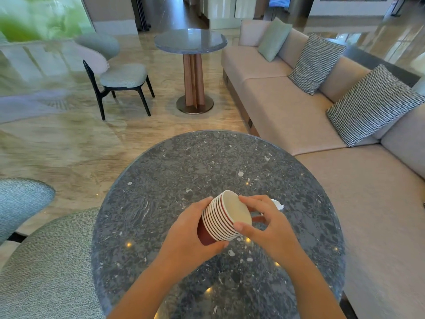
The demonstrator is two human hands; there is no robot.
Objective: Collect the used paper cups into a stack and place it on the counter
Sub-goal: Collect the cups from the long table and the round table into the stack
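A stack of several nested paper cups (222,221), dark red with white rims, is held tilted above the round grey stone table (184,171), its open mouth facing up and to the right. My left hand (190,236) wraps around the stack's base and side. My right hand (266,222) pinches the top cup's rim between thumb and fingers. Something small and white (278,204) shows behind my right hand, mostly hidden.
A beige sofa (299,116) with checked cushions (372,104) runs along the right. A second round table (190,41) on a wooden pedestal and a chair (119,77) stand farther back. Upholstered seats (46,268) sit at the left of my table.
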